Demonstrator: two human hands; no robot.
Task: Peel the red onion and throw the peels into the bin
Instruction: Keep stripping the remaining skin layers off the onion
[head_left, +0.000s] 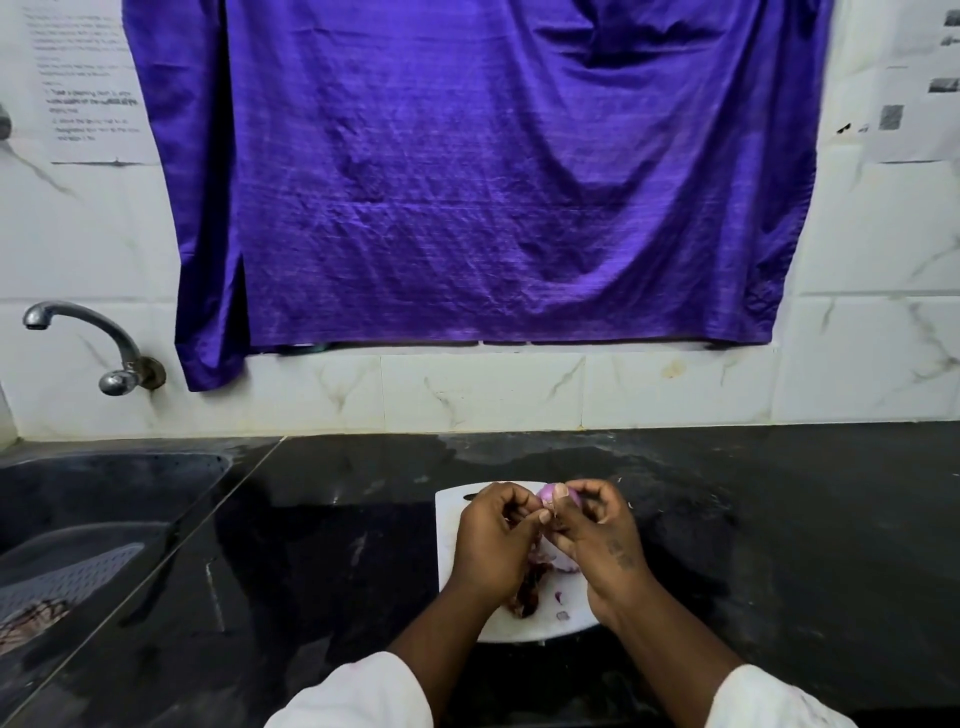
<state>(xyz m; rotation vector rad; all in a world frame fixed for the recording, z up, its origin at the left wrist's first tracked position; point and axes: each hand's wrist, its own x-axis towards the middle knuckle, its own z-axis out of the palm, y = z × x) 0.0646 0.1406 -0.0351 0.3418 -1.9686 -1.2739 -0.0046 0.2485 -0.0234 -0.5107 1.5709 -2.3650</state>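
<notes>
Our right hand (592, 525) grasps the red onion (558, 493); left hand (493, 535) seemingly pinches skin — we should peel gently downward.

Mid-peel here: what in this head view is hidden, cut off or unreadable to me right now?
- Red onion: mostly covered by the left hand and right hand; how much skin remains is unclear.
- Peels on the white cutting board: partly under the hands.
- Bin: not in view.
- Sink: cut off by the left edge.
- Wall papers: print too blurred to read.
</notes>
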